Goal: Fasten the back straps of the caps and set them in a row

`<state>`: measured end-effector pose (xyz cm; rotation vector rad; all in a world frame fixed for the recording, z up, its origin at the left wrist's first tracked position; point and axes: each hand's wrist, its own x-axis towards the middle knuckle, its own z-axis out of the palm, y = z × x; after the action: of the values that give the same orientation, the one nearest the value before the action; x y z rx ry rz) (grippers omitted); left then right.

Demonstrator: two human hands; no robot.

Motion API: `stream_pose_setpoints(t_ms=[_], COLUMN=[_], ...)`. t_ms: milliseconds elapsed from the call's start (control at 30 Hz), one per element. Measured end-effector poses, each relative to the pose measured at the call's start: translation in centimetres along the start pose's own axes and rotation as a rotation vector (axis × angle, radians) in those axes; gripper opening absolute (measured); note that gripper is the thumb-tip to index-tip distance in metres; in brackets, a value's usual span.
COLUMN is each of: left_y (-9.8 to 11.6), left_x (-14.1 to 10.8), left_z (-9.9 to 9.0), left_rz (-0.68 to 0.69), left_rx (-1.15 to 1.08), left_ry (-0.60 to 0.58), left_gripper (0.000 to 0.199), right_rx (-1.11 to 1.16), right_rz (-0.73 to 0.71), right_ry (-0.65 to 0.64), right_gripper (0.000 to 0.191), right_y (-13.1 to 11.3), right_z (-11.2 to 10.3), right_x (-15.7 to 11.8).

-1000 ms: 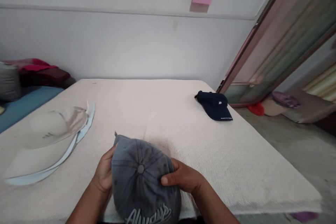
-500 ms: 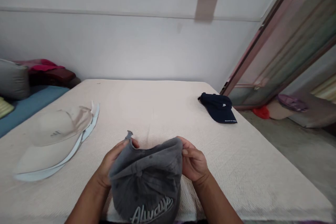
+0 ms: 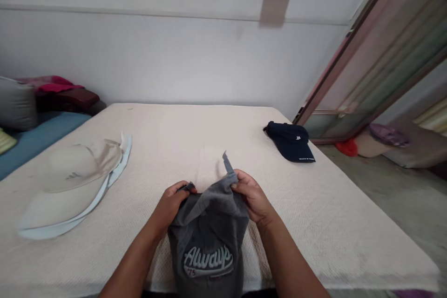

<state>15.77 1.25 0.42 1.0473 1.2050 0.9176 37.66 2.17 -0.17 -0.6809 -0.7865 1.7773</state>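
Observation:
A grey baseball cap [image 3: 209, 228] with raised "Always" lettering is at the near edge of the table, its front toward me and its back opening away. My left hand [image 3: 174, 202] pinches the cap's back edge on the left, by the dark buckle end of the strap. On the right, my right hand [image 3: 252, 195] grips the back edge at the base of the loose grey strap [image 3: 227, 163], which sticks up undone. The cap's brim is out of sight below the frame.
A navy cap [image 3: 289, 142] lies at the table's right side. Pale hats or visors [image 3: 77, 181], one with a light blue rim, are stacked at the left on the cream tablecloth [image 3: 167, 135]. Beyond the right edge, a red item [image 3: 347, 147] rests on the floor.
The grey cap has turned so its lettering faces me more fully. My left hand has moved right, closer to my right hand, and the loose strap now stands up beside my right hand.

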Motion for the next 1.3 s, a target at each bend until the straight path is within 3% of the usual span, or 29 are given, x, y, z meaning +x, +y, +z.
stream_pose_setpoints(t_ms=[133, 300, 467, 600, 833, 933, 1100, 1300], left_y=[0.1, -0.3, -0.6, -0.8, -0.6, -0.6, -0.7, -0.7], left_x=[-0.3, 0.1, 0.0, -0.2, 0.2, 0.4, 0.2, 0.2], left_z=[0.0, 0.2, 0.9, 1.7, 3.5, 3.9, 4.0, 4.3], left_rz=[0.114, 0.268, 0.139, 0.044, 0.059, 0.059, 0.057, 0.066], left_rx=[0.060, 0.158, -0.001, -0.111, -0.133, -0.180, -0.195, -0.094], left_ry=[-0.033, 0.077, 0.035, -0.031, -0.041, -0.067, -0.131, -0.115], left_gripper=[0.023, 0.030, 0.023, 0.020, 0.014, 0.012, 0.011, 0.012], right_rx=[0.009, -0.035, 0.115, 0.113, 0.012, -0.039, -0.222, -0.500], right_rz=[-0.014, -0.092, -0.223, -0.096, -0.033, -0.022, 0.043, 0.011], right_ry=[0.011, 0.112, 0.053, 0.000, 0.330, 0.258, 0.039, -0.032], right_gripper=[0.018, 0.009, 0.010, 0.011, 0.020, 0.028, 0.025, 0.021], right_y=[-0.7, -1.1, -1.9, -1.4, 1.7, 1.5, 0.8, 1.3], right_z=[0.3, 0.3, -0.1, 0.0, 0.3, 0.5, 1.1, 1.2], right_x=[0.0, 0.2, 0.2, 0.4, 1.7, 1.4, 0.7, 0.8])
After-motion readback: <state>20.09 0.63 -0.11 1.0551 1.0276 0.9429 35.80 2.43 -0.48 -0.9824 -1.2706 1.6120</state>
